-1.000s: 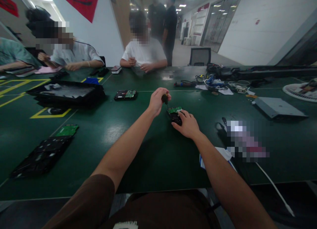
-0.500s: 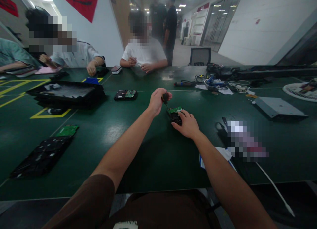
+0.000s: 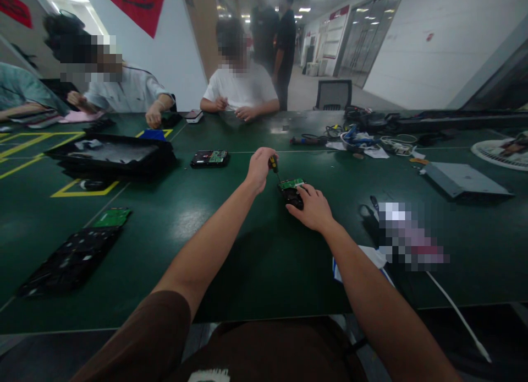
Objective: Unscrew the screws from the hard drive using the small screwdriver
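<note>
A small black hard drive (image 3: 291, 191) with a green circuit board on top lies on the green table (image 3: 256, 244) in front of me. My left hand (image 3: 259, 168) is closed round the handle of a screwdriver (image 3: 273, 164), whose tip points down onto the drive's board. My right hand (image 3: 313, 207) rests on the drive's near right side, fingers curled over it, holding it down.
Another hard drive (image 3: 209, 158) lies further back. A black tray (image 3: 109, 155) and a black panel with a green board (image 3: 74, 255) sit to the left. Cables and tools (image 3: 355, 137), a grey box (image 3: 464, 179) and papers (image 3: 367, 258) are on the right. People sit across the table.
My left hand has turned slightly on the screwdriver, showing its yellow and black handle. The right hand and the drive have stayed put. The person at far left has shifted a hand.
</note>
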